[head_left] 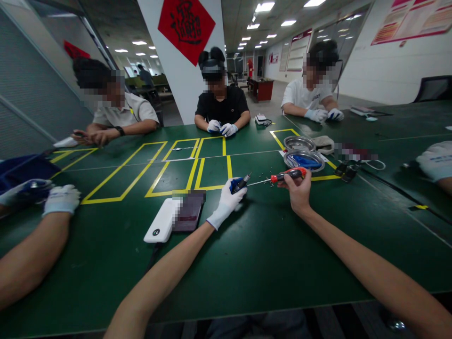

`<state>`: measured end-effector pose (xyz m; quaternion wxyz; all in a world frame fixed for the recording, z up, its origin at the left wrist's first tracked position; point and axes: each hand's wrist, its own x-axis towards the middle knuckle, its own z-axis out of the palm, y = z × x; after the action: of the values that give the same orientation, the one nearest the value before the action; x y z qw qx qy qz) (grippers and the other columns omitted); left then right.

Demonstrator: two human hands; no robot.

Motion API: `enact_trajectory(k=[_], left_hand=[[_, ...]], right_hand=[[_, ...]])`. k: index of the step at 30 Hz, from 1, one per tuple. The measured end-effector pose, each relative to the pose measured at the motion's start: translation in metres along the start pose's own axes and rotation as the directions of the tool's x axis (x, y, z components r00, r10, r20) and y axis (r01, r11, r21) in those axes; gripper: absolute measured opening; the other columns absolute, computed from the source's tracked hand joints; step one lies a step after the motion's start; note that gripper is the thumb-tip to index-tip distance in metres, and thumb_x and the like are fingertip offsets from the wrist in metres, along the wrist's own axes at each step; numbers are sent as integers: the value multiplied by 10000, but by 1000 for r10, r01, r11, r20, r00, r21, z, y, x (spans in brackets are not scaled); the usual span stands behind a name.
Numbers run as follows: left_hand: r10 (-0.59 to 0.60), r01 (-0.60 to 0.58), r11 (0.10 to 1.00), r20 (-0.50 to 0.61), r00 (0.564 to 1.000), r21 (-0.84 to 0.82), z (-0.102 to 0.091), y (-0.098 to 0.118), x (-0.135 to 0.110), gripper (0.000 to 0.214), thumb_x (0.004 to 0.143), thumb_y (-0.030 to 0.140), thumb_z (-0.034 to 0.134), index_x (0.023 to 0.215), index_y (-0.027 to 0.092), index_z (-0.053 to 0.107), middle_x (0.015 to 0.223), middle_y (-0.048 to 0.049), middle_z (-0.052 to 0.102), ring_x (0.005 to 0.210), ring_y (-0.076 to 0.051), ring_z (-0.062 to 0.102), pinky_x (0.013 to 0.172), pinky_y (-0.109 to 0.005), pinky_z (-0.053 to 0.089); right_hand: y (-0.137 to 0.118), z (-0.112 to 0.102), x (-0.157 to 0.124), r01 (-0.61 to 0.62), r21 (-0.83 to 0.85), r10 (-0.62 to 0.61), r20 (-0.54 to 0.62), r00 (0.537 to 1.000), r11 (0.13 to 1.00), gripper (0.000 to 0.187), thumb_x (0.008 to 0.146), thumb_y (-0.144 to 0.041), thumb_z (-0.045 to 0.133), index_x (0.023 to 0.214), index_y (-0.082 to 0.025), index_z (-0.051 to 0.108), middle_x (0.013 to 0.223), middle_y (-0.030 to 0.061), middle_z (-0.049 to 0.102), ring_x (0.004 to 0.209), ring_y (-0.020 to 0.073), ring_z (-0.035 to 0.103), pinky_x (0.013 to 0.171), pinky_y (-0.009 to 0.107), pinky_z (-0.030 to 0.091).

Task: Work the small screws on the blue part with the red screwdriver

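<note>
Gripping the red-and-black screwdriver (286, 175), the bare right hand (300, 192) has its fingers wrapped around the handle, the shaft pointing out to their left! Across from it, the gloved left hand (229, 202) has fingers curled around a small dark device (241, 183), one end poking out beyond them, right by the screwdriver's tip (whether the two touch, I can't tell). Small loose bits (271, 183) lie between both sets of fingers, on the table (226, 263)!
</note>
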<state>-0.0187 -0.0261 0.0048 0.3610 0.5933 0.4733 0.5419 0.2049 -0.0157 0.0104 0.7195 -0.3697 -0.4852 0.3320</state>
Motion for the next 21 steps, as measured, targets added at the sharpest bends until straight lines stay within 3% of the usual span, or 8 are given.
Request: enact_trajectory(k=[9,16,21], left_hand=[[67,-68,993,5,998,93,0,-2,-3,390,719,230,664,1098,185,587,1050,-62,637,988,-197,587,945,-357,426],[68,-69,993,20,997,96,-1,-3,-5,392,716,229,666,1101,193,601,1042,-61,645,983,-207,593,943,-375,430],[65,-66,992,9,998,108,-1,-3,-5,398,723,236,663,1112,189,597,1048,-66,644,985,-207,592,944,-376,430]], right_hand=[[-13,-2,2,39,-6,-38,104,994,999,490,766,-308,661,1180,-289,401,1031,18,633,893,204,659,703,361,602],[-15,-8,11,28,-164,-21,46,999,986,379,752,-380,700,1053,-256,504,792,-29,596,550,131,589,440,245,533],[-16,-15,16,18,-178,0,97,995,984,432,720,-373,722,1077,-247,515,776,-34,596,553,136,599,487,271,561]])
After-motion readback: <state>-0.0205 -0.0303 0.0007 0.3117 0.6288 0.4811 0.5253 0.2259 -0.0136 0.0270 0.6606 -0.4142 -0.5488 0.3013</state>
